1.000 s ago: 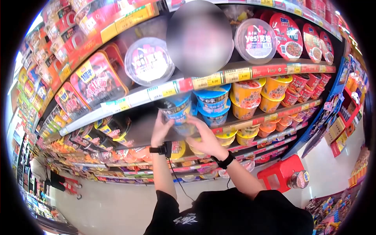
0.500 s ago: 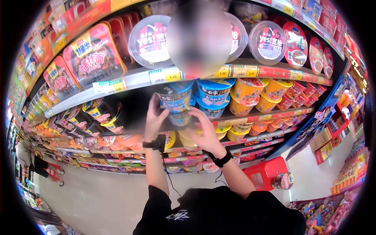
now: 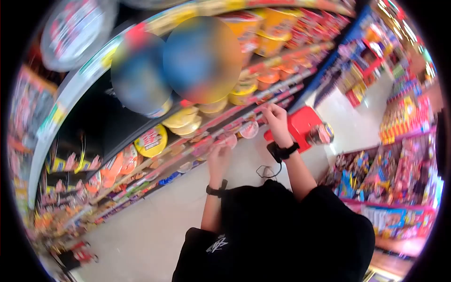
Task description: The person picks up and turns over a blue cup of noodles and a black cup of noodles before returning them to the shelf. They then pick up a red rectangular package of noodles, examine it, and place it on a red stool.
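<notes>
We find shelving (image 3: 41, 145) stocked with packaged goods running diagonally across the view, two blurred discs hiding part of it. Pale floor (image 3: 155, 225) lies below, and a black shirt (image 3: 286, 235) fills the lower centre. We note a red stool (image 3: 300, 123) on the floor, just beyond the right hand. A yellow tub (image 3: 151, 141) sits on a lower shelf. The right hand (image 3: 276, 121) has its fingers bent; we cannot tell whether it is closed. The left hand (image 3: 220, 160) appears loosely curled, its fingertips blurred, and we cannot tell its grip. A dark cup (image 3: 321, 135) shows at the stool's far side. Dark bands circle both wrists.
</notes>
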Action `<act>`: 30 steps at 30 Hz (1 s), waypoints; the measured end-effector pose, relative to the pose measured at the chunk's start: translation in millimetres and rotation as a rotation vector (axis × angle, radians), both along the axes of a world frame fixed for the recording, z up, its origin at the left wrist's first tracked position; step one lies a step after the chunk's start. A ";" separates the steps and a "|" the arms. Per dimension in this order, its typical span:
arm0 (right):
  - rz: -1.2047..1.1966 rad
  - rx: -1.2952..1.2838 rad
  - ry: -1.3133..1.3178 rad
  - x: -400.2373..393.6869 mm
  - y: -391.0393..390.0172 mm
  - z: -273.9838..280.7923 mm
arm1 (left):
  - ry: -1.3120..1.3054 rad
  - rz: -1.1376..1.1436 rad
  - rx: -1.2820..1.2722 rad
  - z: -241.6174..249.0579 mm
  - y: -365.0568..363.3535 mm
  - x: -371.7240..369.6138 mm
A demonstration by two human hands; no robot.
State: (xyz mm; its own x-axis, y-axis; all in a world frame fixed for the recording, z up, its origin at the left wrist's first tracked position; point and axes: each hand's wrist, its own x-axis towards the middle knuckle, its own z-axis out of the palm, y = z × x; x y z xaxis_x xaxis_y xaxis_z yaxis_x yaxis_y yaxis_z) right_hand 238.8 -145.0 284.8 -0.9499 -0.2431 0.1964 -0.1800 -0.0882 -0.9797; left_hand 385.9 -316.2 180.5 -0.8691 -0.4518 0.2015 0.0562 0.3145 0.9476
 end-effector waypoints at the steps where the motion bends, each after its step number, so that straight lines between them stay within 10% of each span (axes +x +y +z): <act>1: -0.050 0.011 -0.031 -3.9 19.1 -14.3 | -0.025 -0.046 0.025 -12.7 12.8 -4.6; 17: -1.016 -0.362 -0.306 -43.7 441.2 -138.3 | -0.525 -0.679 -0.083 -33.2 224.2 -123.7; 25: -1.223 -0.263 -0.672 -40.6 484.4 -226.7 | -0.648 -0.869 -0.193 -69.2 345.1 -178.2; 30: -1.085 -0.182 -0.467 -43.5 474.3 -282.4 | -0.789 -0.913 0.069 -73.9 384.0 -189.8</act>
State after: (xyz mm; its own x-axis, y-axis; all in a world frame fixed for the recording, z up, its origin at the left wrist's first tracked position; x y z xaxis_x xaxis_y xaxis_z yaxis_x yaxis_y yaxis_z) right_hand 195.3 329.3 2.3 -0.6313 0.7254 -0.2743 0.1238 -0.2549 -0.9590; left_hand 196.0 67.9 106.6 -0.7463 0.4041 -0.5290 -0.3706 0.4079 0.8344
